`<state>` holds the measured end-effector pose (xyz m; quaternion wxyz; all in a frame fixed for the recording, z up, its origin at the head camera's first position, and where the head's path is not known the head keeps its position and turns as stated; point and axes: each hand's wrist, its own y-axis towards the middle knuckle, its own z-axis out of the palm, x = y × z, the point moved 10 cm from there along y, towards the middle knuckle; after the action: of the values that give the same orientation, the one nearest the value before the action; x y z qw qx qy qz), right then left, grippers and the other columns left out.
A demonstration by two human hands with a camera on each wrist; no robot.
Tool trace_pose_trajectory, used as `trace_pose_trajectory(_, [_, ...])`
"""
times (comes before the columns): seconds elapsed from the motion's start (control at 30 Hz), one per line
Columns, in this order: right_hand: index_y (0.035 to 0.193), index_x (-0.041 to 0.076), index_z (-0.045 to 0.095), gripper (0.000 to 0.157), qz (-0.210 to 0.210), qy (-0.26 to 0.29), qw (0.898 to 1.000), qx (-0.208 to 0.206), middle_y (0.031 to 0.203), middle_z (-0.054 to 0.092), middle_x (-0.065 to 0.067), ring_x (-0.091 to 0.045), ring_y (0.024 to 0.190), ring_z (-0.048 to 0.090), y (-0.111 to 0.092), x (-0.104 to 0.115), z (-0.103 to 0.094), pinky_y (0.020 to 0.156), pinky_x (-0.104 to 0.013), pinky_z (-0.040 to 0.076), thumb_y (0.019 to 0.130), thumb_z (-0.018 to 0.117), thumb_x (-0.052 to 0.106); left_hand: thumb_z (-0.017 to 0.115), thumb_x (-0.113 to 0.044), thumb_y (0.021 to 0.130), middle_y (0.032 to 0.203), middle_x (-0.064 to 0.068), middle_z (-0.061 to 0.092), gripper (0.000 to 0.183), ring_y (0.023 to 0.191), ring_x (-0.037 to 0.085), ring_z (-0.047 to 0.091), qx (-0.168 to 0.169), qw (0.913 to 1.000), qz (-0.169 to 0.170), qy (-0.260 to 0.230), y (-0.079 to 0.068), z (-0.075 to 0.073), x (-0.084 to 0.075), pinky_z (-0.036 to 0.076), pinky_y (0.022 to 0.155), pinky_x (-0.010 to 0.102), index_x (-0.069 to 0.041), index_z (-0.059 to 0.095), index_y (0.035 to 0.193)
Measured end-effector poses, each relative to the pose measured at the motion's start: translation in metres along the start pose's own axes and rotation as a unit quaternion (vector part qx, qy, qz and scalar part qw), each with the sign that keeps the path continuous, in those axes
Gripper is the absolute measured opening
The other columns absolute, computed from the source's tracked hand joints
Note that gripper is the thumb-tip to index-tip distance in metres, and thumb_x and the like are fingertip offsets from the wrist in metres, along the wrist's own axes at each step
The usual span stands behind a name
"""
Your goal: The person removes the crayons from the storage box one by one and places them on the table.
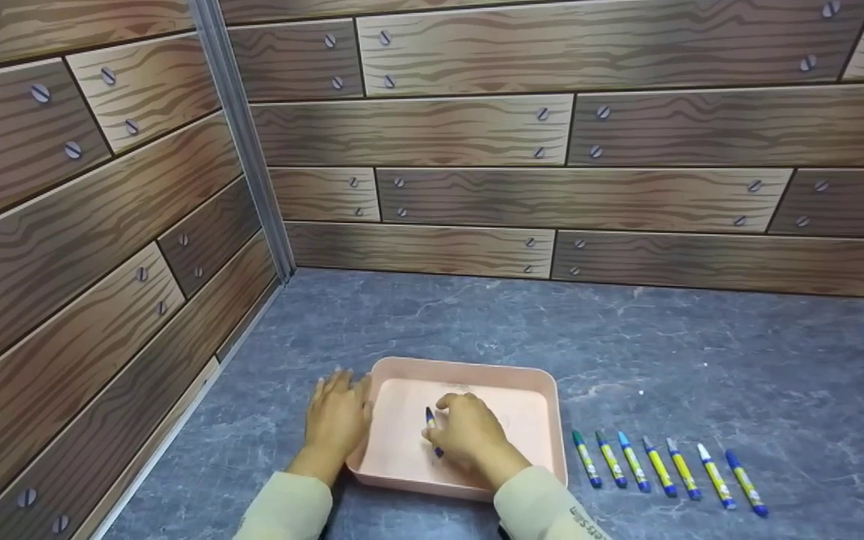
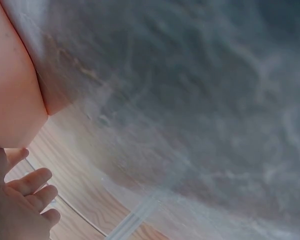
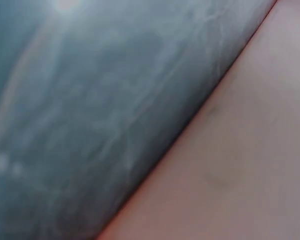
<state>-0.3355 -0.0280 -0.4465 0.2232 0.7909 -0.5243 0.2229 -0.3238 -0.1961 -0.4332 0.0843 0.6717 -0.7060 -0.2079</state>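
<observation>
A shallow pink tray (image 1: 462,367) sits on the dark marbled table. At its left wall rests my left hand (image 1: 338,420), fingers extended forward and slightly spread; the left wrist view shows several of its fingers (image 2: 32,182) beside the tray's wall. My right hand (image 1: 469,431) is inside the tray, thumb and fingers bent. Its thumb crosses a dark-tipped crayon (image 1: 430,417), whose ends show above and below the thumb. The remaining fingertips are hidden under the hand. The right wrist view shows only the tray's pink wall (image 3: 230,170) and the table.
Several crayons (image 1: 657,466) with yellow wrappers and blue ends lie in a row right of the tray, tips pointing away. Wood-patterned panels (image 1: 469,135) stand behind the table and along its left side, joined by a metal corner strip (image 1: 252,150).
</observation>
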Motion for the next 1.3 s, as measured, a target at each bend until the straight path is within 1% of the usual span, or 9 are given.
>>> trace_pose_trajectory(0.13, [0.104,-0.003,0.067,0.039,0.005,0.023,1.0,0.005,0.1,0.066,-0.016,-0.038,0.103,0.059,0.003,-0.004,-0.001,0.092,-0.049,0.047,0.072,0.08,0.016,0.065,-0.02,0.087,0.125,0.021,0.058,0.037,0.122,0.038,0.049,0.001,1.0,0.002,-0.002,0.001,-0.001,-0.002,0.031,0.107,0.053,-0.008,0.065,0.122])
trace_pose_trajectory(0.33, [0.094,0.0,0.069,0.029,-0.003,0.036,0.999,0.016,0.08,0.064,-0.006,-0.024,0.08,0.06,0.005,-0.007,0.0,0.077,-0.04,0.052,0.066,0.073,0.001,0.065,-0.021,0.088,0.126,0.021,0.057,0.037,0.123,0.038,0.049,0.005,1.0,0.002,-0.002,0.002,0.0,-0.004,0.031,0.107,0.053,-0.008,0.064,0.122])
trace_pose_trajectory(0.5, [0.09,0.001,0.07,0.022,-0.009,0.053,0.998,0.023,0.076,0.064,-0.003,-0.018,0.073,0.059,0.004,-0.008,0.001,0.07,-0.036,0.053,0.069,0.07,-0.002,0.064,-0.021,0.088,0.126,0.021,0.057,0.037,0.123,0.038,0.048,0.004,1.0,0.001,-0.001,0.002,0.002,-0.004,0.03,0.107,0.053,-0.008,0.064,0.123])
trace_pose_trajectory(0.63, [0.086,0.003,0.072,0.019,-0.018,0.068,0.997,0.017,0.071,0.06,0.001,-0.014,0.067,0.054,0.002,-0.007,0.0,0.063,-0.031,0.049,0.069,0.067,-0.004,0.065,-0.02,0.088,0.125,0.021,0.058,0.036,0.122,0.038,0.049,-0.001,1.0,0.004,0.0,0.002,0.002,-0.005,0.031,0.107,0.054,-0.008,0.065,0.122])
trace_pose_trajectory(0.8, [0.089,0.004,0.073,0.023,-0.018,0.098,0.995,0.011,0.07,0.058,0.002,-0.011,0.066,0.051,0.002,-0.009,-0.006,0.061,-0.028,0.047,0.07,0.063,-0.003,0.064,-0.02,0.088,0.126,0.02,0.057,0.036,0.123,0.038,0.048,0.006,1.0,0.002,-0.001,0.002,0.002,-0.005,0.03,0.108,0.053,-0.009,0.065,0.122])
trace_pose_trajectory(0.97, [0.099,0.003,0.072,0.03,0.014,0.158,0.987,-0.001,0.073,0.059,0.001,-0.01,0.063,0.052,0.002,-0.016,-0.022,0.055,-0.024,0.045,0.073,0.059,-0.003,0.064,-0.02,0.088,0.127,0.021,0.056,0.037,0.124,0.039,0.047,0.016,0.9998,-0.004,-0.008,0.001,0.002,-0.004,0.028,0.109,0.053,-0.008,0.064,0.123])
trace_pose_trajectory(1.1, [0.102,0.004,0.072,0.029,0.042,0.188,0.981,-0.014,0.079,0.062,-0.002,-0.01,0.063,0.053,0.001,-0.024,-0.039,0.053,-0.021,0.044,0.076,0.059,-0.001,0.064,-0.02,0.089,0.127,0.022,0.056,0.038,0.125,0.039,0.046,0.019,0.9997,-0.007,-0.011,0.001,0.002,-0.002,0.028,0.109,0.053,-0.008,0.063,0.124])
trace_pose_trajectory(1.17, [0.102,0.004,0.072,0.028,0.06,0.204,0.977,-0.023,0.082,0.063,-0.003,-0.011,0.065,0.055,0.0,-0.03,-0.047,0.054,-0.021,0.047,0.078,0.059,-0.001,0.063,-0.021,0.089,0.128,0.022,0.055,0.038,0.125,0.039,0.045,0.025,0.9996,-0.01,-0.012,0.001,0.002,-0.001,0.027,0.11,0.052,-0.008,0.063,0.125])
trace_pose_trajectory(1.3, [0.104,0.002,0.071,0.024,0.097,0.248,0.963,-0.036,0.084,0.062,-0.005,-0.013,0.069,0.058,-0.003,-0.045,-0.06,0.059,-0.024,0.054,0.082,0.062,-0.004,0.063,-0.021,0.09,0.13,0.022,0.054,0.039,0.127,0.04,0.043,0.034,0.9992,-0.016,-0.015,0.0,0.003,0.001,0.025,0.11,0.052,-0.008,0.062,0.126])
